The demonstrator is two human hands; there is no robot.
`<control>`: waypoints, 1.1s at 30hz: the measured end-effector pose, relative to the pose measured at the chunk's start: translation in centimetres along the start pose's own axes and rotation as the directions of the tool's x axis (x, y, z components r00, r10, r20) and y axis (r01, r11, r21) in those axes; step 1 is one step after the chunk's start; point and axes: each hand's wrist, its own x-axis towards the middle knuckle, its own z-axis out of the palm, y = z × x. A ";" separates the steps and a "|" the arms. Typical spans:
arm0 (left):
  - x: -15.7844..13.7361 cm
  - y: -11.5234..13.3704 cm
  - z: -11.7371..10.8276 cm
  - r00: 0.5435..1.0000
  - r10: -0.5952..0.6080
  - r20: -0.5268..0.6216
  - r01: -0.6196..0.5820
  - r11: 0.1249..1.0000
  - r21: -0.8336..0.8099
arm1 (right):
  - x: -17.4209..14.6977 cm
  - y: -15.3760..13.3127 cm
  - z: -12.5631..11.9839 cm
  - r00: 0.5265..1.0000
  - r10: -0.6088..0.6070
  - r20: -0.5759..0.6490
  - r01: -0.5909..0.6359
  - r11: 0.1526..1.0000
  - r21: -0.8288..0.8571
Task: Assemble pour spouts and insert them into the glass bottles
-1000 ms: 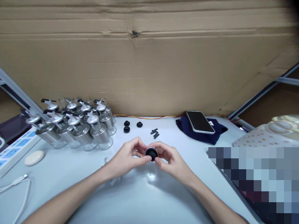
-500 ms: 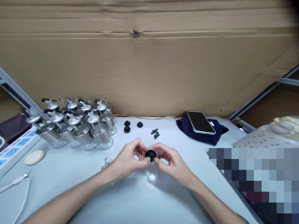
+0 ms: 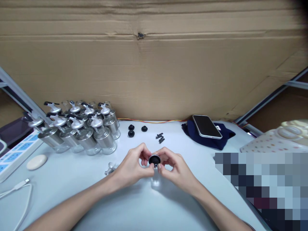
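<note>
Between my two hands is a pour spout (image 3: 154, 158), its silver rim around a black stopper whose underside faces me. My left hand (image 3: 134, 163) pinches it on the left, thumb at its lower edge. From the right, my right hand (image 3: 177, 166) grips it with thumb and fingertips. The spout's far side is hidden by the fingers. A silver spout piece (image 3: 111, 168) lies on the table, partly covered by my left wrist. Farther back are three black stoppers (image 3: 131, 133) and several small black levers (image 3: 160, 138).
Several glass bottles with silver spouts (image 3: 106, 141) stand at back left, beside a power strip (image 3: 21, 150). A white oval object (image 3: 37, 162) and cable (image 3: 26, 205) lie left. A phone (image 3: 207, 126) rests on dark blue cloth (image 3: 225, 141) against the cardboard (image 3: 154, 73).
The spout has tilted slightly between my fingers, and my thumbs have shifted a little at its lower edge. Both hands stay in nearly the same place.
</note>
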 end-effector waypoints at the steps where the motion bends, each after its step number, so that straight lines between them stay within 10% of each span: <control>1: 0.0 0.1 0.0 1.000 0.013 -0.008 -0.013 1.000 0.007 | 0.0 0.1 0.0 1.000 -0.001 -0.009 0.002 1.000 0.023; 33: 0.1 0.1 -0.6 0.929 0.363 0.079 -0.369 0.883 0.290 | 0.3 0.7 0.0 0.959 -0.209 -0.191 0.179 0.971 -0.162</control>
